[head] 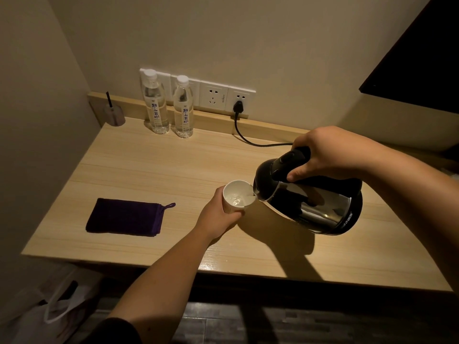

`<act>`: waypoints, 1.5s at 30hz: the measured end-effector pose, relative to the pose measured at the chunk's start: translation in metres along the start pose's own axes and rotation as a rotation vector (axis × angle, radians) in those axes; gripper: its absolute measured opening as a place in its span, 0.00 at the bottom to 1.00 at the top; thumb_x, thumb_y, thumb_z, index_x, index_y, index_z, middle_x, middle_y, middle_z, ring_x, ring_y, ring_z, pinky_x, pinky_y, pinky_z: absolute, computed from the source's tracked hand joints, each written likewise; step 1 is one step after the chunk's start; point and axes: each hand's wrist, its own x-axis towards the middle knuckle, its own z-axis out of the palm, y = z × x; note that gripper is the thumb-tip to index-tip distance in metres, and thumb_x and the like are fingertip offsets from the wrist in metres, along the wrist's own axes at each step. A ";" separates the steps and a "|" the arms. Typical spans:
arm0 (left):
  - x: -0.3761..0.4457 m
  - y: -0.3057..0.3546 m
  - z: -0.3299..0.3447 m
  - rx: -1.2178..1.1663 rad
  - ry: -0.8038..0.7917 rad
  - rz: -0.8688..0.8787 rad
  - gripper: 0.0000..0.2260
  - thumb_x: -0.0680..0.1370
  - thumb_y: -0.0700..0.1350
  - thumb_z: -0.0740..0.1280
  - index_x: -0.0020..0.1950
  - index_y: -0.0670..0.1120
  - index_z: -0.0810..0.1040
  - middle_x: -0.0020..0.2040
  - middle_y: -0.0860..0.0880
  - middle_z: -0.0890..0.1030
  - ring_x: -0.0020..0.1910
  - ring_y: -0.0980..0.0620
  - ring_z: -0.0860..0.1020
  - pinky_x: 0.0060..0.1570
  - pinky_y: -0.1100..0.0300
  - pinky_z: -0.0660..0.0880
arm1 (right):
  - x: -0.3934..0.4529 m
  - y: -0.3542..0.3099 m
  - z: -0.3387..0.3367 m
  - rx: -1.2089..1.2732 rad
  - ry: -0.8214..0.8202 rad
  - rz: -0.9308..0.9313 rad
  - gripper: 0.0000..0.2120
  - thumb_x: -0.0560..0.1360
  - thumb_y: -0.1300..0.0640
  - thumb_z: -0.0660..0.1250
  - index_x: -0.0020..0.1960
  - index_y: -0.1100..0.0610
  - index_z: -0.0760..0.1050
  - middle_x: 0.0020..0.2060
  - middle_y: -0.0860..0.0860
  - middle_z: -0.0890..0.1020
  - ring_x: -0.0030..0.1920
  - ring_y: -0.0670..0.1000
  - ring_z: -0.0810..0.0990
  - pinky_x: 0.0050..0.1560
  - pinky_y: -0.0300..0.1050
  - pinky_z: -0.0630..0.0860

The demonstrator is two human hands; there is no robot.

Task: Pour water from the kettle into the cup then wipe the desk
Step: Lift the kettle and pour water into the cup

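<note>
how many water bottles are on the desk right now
2. One clear plastic white-capped water bottle stands against the back ledge; the second bottle stands just right of it. None appear hidden.

A dim hotel-style room, as I see it from the head camera.
Two labelled water bottles (156,103) stand below wall sockets (214,96) on a built-in wooden desk (154,160), an electric kettle (310,194) in use.

1. The tabletop (149,165) is light beige with a fine wood-grain pattern.
2. The kettle (315,204) has a shiny silver body with black lid, handle and base.
3. The cup (236,194) is white.
4. The cloth (124,217) is dark purple.
5. The two bottles (156,105) are clear, with white caps and blue writing on the labels.
</note>
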 end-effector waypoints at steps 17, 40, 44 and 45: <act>0.000 0.000 0.001 -0.030 0.000 0.010 0.33 0.66 0.53 0.75 0.66 0.62 0.63 0.53 0.65 0.74 0.52 0.63 0.73 0.43 0.68 0.69 | 0.005 -0.005 -0.009 -0.058 -0.064 0.012 0.17 0.66 0.43 0.75 0.50 0.51 0.77 0.38 0.47 0.79 0.37 0.46 0.75 0.30 0.39 0.68; -0.005 0.005 -0.001 -0.085 0.005 -0.002 0.34 0.66 0.52 0.78 0.63 0.66 0.62 0.55 0.62 0.74 0.49 0.64 0.75 0.35 0.78 0.69 | -0.085 0.075 0.078 0.935 0.373 0.329 0.16 0.60 0.47 0.74 0.47 0.46 0.78 0.41 0.52 0.81 0.40 0.51 0.79 0.41 0.47 0.73; -0.005 0.005 0.000 -0.125 0.001 -0.002 0.33 0.67 0.49 0.78 0.64 0.63 0.63 0.54 0.61 0.75 0.47 0.74 0.73 0.35 0.77 0.70 | -0.120 0.088 0.119 1.051 0.603 0.504 0.12 0.65 0.51 0.74 0.45 0.38 0.77 0.44 0.50 0.80 0.45 0.53 0.78 0.43 0.46 0.72; -0.005 0.004 0.000 -0.124 0.004 -0.003 0.33 0.67 0.49 0.78 0.64 0.62 0.63 0.54 0.61 0.74 0.47 0.75 0.72 0.35 0.77 0.70 | -0.126 0.090 0.129 1.052 0.648 0.547 0.13 0.67 0.51 0.73 0.45 0.35 0.76 0.45 0.48 0.80 0.46 0.50 0.78 0.43 0.45 0.72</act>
